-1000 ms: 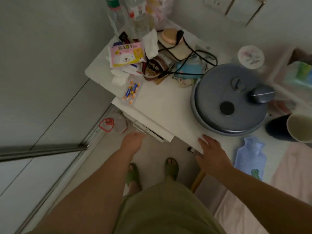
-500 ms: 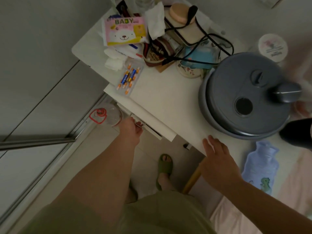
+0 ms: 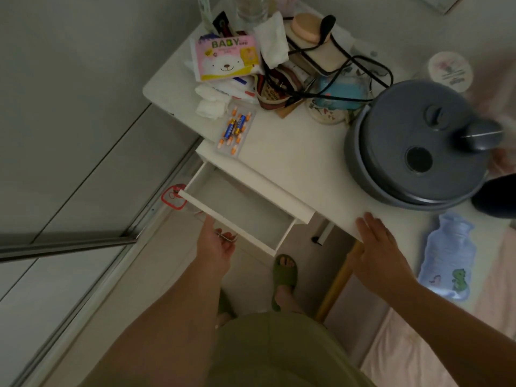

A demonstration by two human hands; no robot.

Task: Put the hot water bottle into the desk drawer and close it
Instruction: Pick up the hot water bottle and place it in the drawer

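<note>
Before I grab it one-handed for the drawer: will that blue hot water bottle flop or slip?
The hot water bottle lies flat and looks soft-sided, so it will probably sag. Whether it holds water cannot be told; it may be heavy. Its ribbed surface should resist slipping.

Open drawer (image 3: 245, 216), inside bare, clear from above. Left hand (image 3: 216, 244) on the handle at its front edge; desktop lip (image 3: 279, 191) overhanging the back. Right hand (image 3: 379, 247) flat on the desk edge. Bare desktop between drawer and hot water bottle (image 3: 446, 255); grey round appliance (image 3: 413, 152) crowding behind.
</note>
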